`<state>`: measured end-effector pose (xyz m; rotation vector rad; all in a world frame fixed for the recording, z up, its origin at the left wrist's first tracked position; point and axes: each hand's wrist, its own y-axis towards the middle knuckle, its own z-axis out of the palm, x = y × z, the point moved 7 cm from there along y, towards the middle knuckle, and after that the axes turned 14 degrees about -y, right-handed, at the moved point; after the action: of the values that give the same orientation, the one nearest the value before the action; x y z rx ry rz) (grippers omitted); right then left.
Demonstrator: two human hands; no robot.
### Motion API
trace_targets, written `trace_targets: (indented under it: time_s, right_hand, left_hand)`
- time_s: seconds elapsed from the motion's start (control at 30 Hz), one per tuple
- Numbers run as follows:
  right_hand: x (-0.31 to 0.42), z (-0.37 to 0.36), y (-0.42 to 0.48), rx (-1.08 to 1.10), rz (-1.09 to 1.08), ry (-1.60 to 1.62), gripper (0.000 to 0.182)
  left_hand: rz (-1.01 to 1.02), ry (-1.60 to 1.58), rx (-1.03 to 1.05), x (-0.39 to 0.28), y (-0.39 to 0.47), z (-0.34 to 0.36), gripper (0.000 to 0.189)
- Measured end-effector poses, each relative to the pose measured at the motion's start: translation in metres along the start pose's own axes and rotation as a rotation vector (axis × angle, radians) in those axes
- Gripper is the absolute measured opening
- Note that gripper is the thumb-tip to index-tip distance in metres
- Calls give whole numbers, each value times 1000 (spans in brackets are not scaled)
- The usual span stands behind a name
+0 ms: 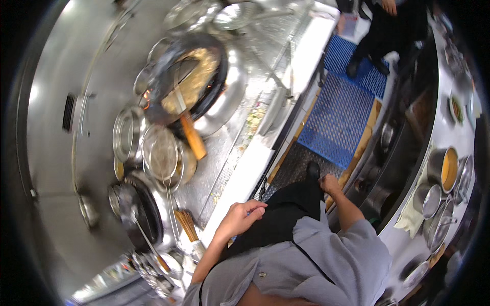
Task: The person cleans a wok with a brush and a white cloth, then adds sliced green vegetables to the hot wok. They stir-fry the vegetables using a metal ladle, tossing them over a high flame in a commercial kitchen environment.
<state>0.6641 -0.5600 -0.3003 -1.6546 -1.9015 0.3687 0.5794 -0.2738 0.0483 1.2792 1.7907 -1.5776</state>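
Note:
My left hand [242, 218] hangs over the near edge of the metal cooking range, empty, with fingers loosely bent and thumb a little apart. My right hand [330, 184] is low at my other side with curled fingers; whether it holds anything small cannot be told. A black wok [221, 72] stands tilted over a burner with flames at its rim, holding yellow-brown food [203, 76]. A utensil with a wooden handle [192, 135] rests in it. Nearer are a round wire strainer [160, 153] over a pot, a bamboo brush [186, 225] and a second dark wok [147, 214].
Food scraps [255, 118] lie along the range's drain strip. Blue perforated mats [337, 114] cover the walkway, where another person [383, 38] stands farther up. The right-hand counter [405, 199] bears a pot of orange liquid [448, 170], other pots and a dish [456, 109].

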Motion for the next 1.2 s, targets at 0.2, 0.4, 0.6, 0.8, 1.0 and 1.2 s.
trace_targets:
  time_s: [0.2,0.4,0.6,0.8,1.0,1.2]
  right_hand:
    - [174,-205,-66,-586,-301,270,24]
    - [387,-295,-123,-903,-784,257,42]
    - [493,-268,-56,-535,-459,-244,85]
    - [504,-303,-87,-712,-467,-418,62]
    - [477,-373,-123,-770,-534,-298,57]
    - [472,-408,-83,-883,-485,-73,52]
  left_hand:
    - [148,-55,-255,29,-93,-46,22]
    - [478,-141,-461,27,-171,-77,29]
    - [662,-223,-597,40,-229,-97,35]
    - [672,-373,-880,102,-283,-112,35]
    - [664,-639,-993,149,-318,-126,31]
    - [701,-604,-1035,131,-320,-139,30]
